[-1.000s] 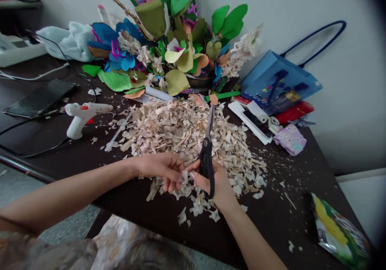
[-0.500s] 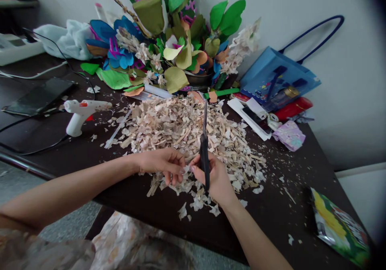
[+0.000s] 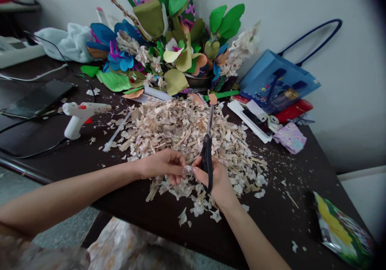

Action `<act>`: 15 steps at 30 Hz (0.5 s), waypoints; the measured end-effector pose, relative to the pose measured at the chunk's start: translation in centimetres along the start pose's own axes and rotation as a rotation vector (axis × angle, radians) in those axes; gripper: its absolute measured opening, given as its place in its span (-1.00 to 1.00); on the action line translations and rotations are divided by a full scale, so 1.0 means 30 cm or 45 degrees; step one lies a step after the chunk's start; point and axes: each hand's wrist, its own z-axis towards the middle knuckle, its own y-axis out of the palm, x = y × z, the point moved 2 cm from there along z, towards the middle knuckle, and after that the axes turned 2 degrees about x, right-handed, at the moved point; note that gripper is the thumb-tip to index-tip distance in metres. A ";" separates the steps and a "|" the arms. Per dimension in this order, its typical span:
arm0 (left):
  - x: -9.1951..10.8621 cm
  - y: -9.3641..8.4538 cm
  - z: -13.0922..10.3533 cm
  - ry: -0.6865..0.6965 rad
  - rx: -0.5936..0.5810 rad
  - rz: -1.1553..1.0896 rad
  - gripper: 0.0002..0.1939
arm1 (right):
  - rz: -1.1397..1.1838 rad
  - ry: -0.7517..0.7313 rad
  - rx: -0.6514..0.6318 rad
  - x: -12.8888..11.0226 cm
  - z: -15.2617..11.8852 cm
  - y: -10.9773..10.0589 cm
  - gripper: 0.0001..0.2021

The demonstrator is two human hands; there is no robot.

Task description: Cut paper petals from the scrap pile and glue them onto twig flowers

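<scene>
The left hand point(image 3: 165, 164) comes in over the counter point(image 3: 271, 226) from the person's left, its fingers bent and closed on a small pale scrap point(image 3: 189, 168). The right hand point(image 3: 219, 183) meets it there: thumb and fingertips pinch the other side of the scrap, while the same hand keeps hold of black-handled scissors point(image 3: 207, 157), their blades pointing away from the person. Both sets of fingers are gripping, and the scrap sits right between them, above the near part of a broad heap of dry, papery shreds point(image 3: 175, 127).

A few loose white bits lie just in front of the heap, near the counter's edge. To the left of the heap stands a white glue gun point(image 3: 74, 121) with a translucent stick point(image 3: 117, 132) between the two; a dark phone point(image 3: 39, 98) lies farther left. Behind the heap is a mass of artificial flowers point(image 3: 176, 83) — blue, green, olive and cream — and to the right a blue bag point(image 3: 259, 75) leans by the wall.
</scene>
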 end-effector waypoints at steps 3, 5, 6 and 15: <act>0.011 0.003 -0.007 -0.014 0.012 -0.036 -0.76 | 0.108 0.020 -0.112 0.003 0.000 -0.009 -0.84; 0.020 0.006 -0.011 -0.008 0.021 -0.067 -0.75 | 0.162 0.039 -0.114 0.006 0.001 -0.012 -0.81; 0.024 0.006 -0.013 -0.002 0.029 -0.090 -0.75 | 0.182 0.044 -0.106 0.009 0.001 -0.013 -0.78; 0.073 -0.025 -0.028 0.285 0.270 -0.412 -0.77 | 0.098 -0.108 -0.193 0.004 -0.049 0.010 -0.58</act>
